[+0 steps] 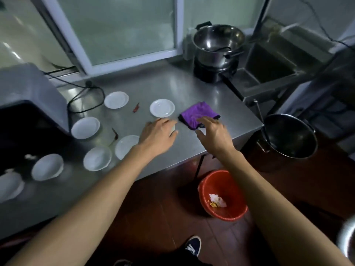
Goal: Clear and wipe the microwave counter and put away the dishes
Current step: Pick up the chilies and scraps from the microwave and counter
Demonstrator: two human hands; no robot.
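Observation:
Several white dishes lie on the steel counter (163,87): one saucer (116,100) far back, another saucer (162,108) beside a folded purple cloth (198,114), a plate (85,127) by the microwave (28,104), and bowls (97,158) near the front edge. My left hand (157,134) hovers palm down over a small white dish that it mostly hides. My right hand (215,132) reaches with spread fingers over the cloth's near corner. Two dried red chillies (136,107) lie among the dishes.
A steel pot (218,45) sits on a burner at the back right, with a sink (269,64) beyond it. A large steel pot (290,136) stands on the floor to the right of the counter. A red bin (222,194) with scraps stands below the counter's edge. A black cable (86,98) loops behind the microwave.

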